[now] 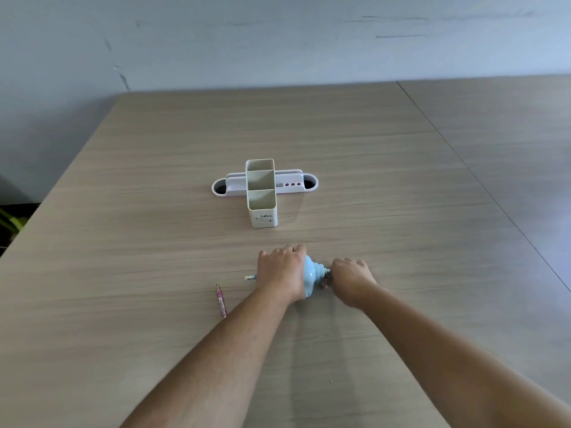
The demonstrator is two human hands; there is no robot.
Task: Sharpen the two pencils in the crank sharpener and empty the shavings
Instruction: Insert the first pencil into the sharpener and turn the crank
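A light blue crank sharpener stands on the wooden table in front of me. My left hand is clamped over its left side and top. My right hand is closed around the crank at its right end; the handle itself is hidden by my fingers. The end of a blue and white pencil sticks out leftward from under my left hand, in line with the sharpener. A pink pencil lies loose on the table to the left, its tip pointing away from me.
A cream three-compartment pencil holder stands further back, in front of a low white and lilac organiser tray. A seam joins a second table on the right. The wall runs along the far edge.
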